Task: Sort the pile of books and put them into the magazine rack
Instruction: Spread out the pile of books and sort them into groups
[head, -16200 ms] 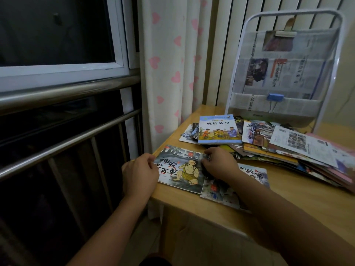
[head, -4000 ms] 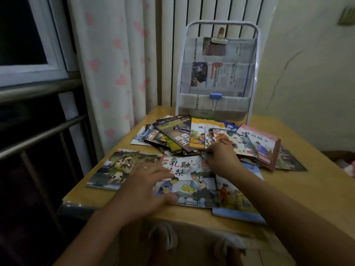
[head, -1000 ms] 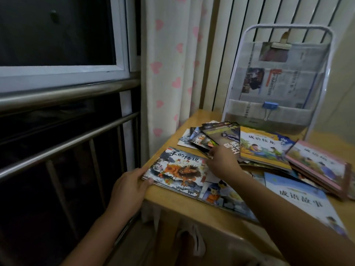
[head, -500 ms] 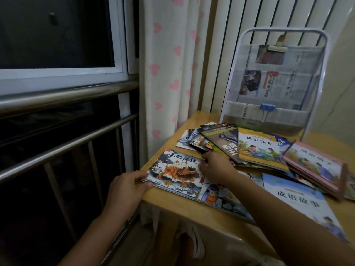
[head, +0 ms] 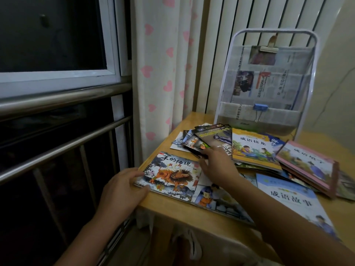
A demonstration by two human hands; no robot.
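- Books (head: 255,148) lie fanned in a loose pile across the wooden table (head: 192,214); none of them sits in the magazine rack (head: 269,81) yet, so by my reckoning I am at the sorting stage.
- Rack stands upright at the far edge, behind the pile; its pockets hold folded newspaper (head: 265,87) pinned by a blue binder clip (head: 260,107).
- My left hand (head: 123,191) grips the near-left edge of the lion-cover book (head: 171,173), thumb on top, likely to steady it where it overhangs the table edge.
- My right hand (head: 217,166) reaches over it, fingers spread, tips at the dark small books (head: 196,143); whether they pinch one I cannot tell.
- Blue-cover book (head: 292,198) lies near right, set apart from the pile, under my forearm.
- Glossy thin covers: I expect they slide easily.
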